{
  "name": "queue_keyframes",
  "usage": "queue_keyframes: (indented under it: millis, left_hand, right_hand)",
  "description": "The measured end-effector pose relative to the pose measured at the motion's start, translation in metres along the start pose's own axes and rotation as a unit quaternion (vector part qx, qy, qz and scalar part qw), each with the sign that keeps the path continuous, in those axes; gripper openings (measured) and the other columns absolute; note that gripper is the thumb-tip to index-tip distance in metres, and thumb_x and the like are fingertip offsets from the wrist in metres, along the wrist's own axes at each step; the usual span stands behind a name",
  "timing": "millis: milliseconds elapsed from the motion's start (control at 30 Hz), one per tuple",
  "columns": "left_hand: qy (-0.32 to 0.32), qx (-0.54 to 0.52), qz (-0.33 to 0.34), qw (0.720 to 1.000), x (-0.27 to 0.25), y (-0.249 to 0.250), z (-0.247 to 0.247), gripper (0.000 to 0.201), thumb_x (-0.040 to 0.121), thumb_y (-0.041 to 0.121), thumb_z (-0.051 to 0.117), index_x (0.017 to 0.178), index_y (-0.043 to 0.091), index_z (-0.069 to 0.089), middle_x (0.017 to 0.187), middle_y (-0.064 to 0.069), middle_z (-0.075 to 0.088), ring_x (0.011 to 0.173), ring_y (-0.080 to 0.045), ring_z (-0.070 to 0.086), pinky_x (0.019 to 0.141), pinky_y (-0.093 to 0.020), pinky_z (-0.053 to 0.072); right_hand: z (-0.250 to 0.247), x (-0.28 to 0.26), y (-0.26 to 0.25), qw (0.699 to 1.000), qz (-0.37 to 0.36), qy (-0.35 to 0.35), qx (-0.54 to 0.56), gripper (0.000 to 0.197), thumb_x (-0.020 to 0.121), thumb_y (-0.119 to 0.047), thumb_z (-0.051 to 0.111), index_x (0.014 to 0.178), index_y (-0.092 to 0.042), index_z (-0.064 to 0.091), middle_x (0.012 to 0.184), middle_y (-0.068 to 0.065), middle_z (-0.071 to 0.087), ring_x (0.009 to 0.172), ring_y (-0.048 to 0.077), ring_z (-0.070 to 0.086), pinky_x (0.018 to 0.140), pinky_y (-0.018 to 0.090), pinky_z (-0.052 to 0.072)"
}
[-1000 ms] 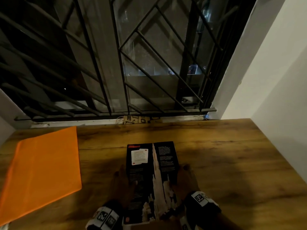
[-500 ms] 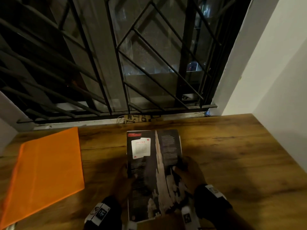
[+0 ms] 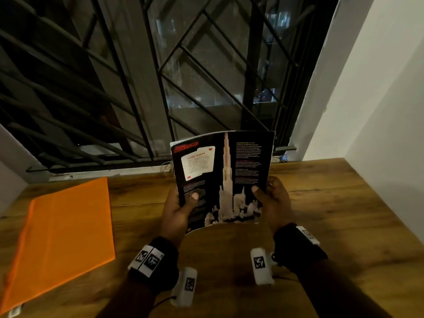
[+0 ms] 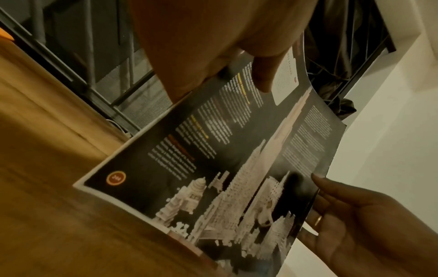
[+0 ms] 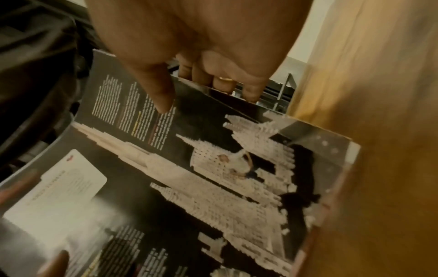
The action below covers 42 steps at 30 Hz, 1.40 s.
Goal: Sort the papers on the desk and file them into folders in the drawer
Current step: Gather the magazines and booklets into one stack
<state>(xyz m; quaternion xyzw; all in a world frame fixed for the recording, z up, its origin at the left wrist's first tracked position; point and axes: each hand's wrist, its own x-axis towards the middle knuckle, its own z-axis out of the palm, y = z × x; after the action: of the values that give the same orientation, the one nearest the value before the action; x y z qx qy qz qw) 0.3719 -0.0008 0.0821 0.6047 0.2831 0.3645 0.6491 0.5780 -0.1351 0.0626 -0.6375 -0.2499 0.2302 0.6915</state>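
**Page held upright between both hands, folder off to the left**

Both hands are holding a dark printed page (image 3: 221,180) up off the desk (image 3: 321,203), its long axis running nearly upright and its top edge leaning slightly away toward the window grille (image 3: 142,83). The left hand (image 3: 176,210) is pinching the left edge, thumb (image 3: 193,196) lying across the printed face with the other fingers hidden behind. The right hand (image 3: 274,203) is gripping the right edge the same way, thumb on the front and fingers curled round the back, which the right wrist view is showing clearly. The sheet is bowing a little between the two grips, and its bottom edge is hanging just above the wood, not resting on it.

The relation that matters next is sideways: the orange folder (image 3: 62,237) is lying flat on the desk well to the left of the page, closed, with its long axis running away from the person. The left hand is the nearer one to it. Filing the page there would probably mean letting the right hand carry the sheet while the left goes across to open the cover, then laying the page down with its long axis matching the folder's. No drawer is showing in any view.
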Motion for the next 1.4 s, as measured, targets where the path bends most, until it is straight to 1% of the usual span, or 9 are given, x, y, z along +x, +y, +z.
queue_keyframes:
  millis: [233,400,533,633,800,933,1067,1200,1400]
  left_hand:
    - [0.027,-0.045,-0.057,0.997,-0.008,-0.032,0.001,0.03,0.097,0.029,0.057,0.125,0.038,0.059,0.127,-0.001,0.067,0.117,-0.027,0.064,0.099,-0.056,0.049]
    - [0.018,-0.043,-0.047,0.998,-0.008,-0.035,0.002,0.033,0.101,0.019,0.047,0.131,0.031,0.053,0.124,0.002,0.068,0.113,-0.022,0.067,0.09,-0.044,0.055]
    - [-0.018,-0.003,-0.053,0.998,-0.009,-0.048,-0.003,0.036,0.103,0.02,0.045,0.139,0.022,0.045,0.128,-0.003,0.064,0.117,-0.023,0.064,0.087,-0.034,0.058]
    - [-0.048,0.008,-0.044,0.998,-0.006,-0.046,0.003,0.047,0.097,0.032,0.051,0.141,0.02,0.042,0.131,-0.005,0.062,0.118,-0.025,0.063,0.09,-0.043,0.057]
    - [-0.03,-0.007,-0.074,0.997,0.008,-0.066,0.049,0.029,0.1,0.026,0.053,0.128,0.021,0.052,0.12,-0.007,0.068,0.109,-0.028,0.067,0.088,-0.05,0.055]
    - [-0.032,0.018,-0.14,0.989,0.017,-0.095,0.114,0.028,0.1,0.016,0.051,0.122,0.034,0.054,0.112,0.007,0.068,0.103,-0.018,0.067,0.081,-0.04,0.054]
    - [-0.133,0.072,-0.194,0.969,0.019,-0.115,0.188,0.034,0.096,0.024,0.057,0.129,0.023,0.051,0.12,-0.004,0.065,0.104,-0.022,0.066,0.086,-0.047,0.056]
    - [-0.239,0.039,-0.276,0.93,0.01,-0.128,0.257,0.042,0.09,0.027,0.059,0.129,0.011,0.054,0.124,-0.016,0.065,0.11,-0.032,0.065,0.094,-0.053,0.051]
    - [-0.31,0.043,-0.328,0.891,0.004,-0.131,0.327,0.022,0.098,0.014,0.054,0.12,0.014,0.056,0.107,-0.016,0.068,0.082,-0.028,0.069,0.056,-0.034,0.054]
  right_hand:
    - [-0.002,-0.012,0.029,1.0,0.011,-0.015,0.007,0.032,0.101,-0.023,0.052,0.131,-0.013,0.055,0.124,0.008,0.068,0.115,0.026,0.065,0.093,0.042,0.054]
    - [-0.002,-0.015,0.035,0.999,0.046,-0.002,0.011,0.035,0.103,-0.022,0.048,0.138,-0.016,0.051,0.126,0.003,0.066,0.113,0.018,0.065,0.093,0.036,0.057]
    - [-0.007,-0.025,0.066,0.981,0.178,-0.018,-0.072,0.049,0.097,-0.044,0.053,0.142,-0.023,0.051,0.139,0.005,0.059,0.124,0.025,0.057,0.109,0.049,0.043]
    - [-0.015,-0.031,0.077,0.97,0.207,0.001,-0.129,0.042,0.101,-0.037,0.052,0.141,-0.025,0.051,0.139,0.005,0.057,0.125,0.03,0.054,0.11,0.049,0.041]
    - [-0.06,-0.029,0.077,0.913,0.215,0.134,-0.319,0.038,0.092,-0.037,0.063,0.121,-0.012,0.065,0.12,0.013,0.067,0.11,0.033,0.062,0.099,0.048,0.047]
    - [-0.132,-0.047,0.058,0.914,0.201,0.149,-0.32,0.028,0.098,-0.036,0.055,0.111,-0.015,0.069,0.105,0.007,0.069,0.098,0.025,0.064,0.093,0.04,0.049]
    - [-0.208,-0.067,0.043,0.904,0.166,0.193,-0.343,0.024,0.099,-0.022,0.055,0.116,-0.013,0.068,0.11,0.01,0.072,0.1,0.027,0.066,0.095,0.045,0.052]
    - [-0.277,-0.073,0.032,0.873,0.169,0.25,-0.383,0.025,0.094,-0.015,0.057,0.114,-0.013,0.071,0.114,0.01,0.073,0.103,0.03,0.066,0.084,0.032,0.048]
    - [-0.346,-0.059,0.024,0.834,0.229,0.257,-0.432,0.03,0.094,-0.011,0.056,0.12,-0.013,0.07,0.128,0.013,0.067,0.116,0.034,0.062,0.096,0.036,0.048]
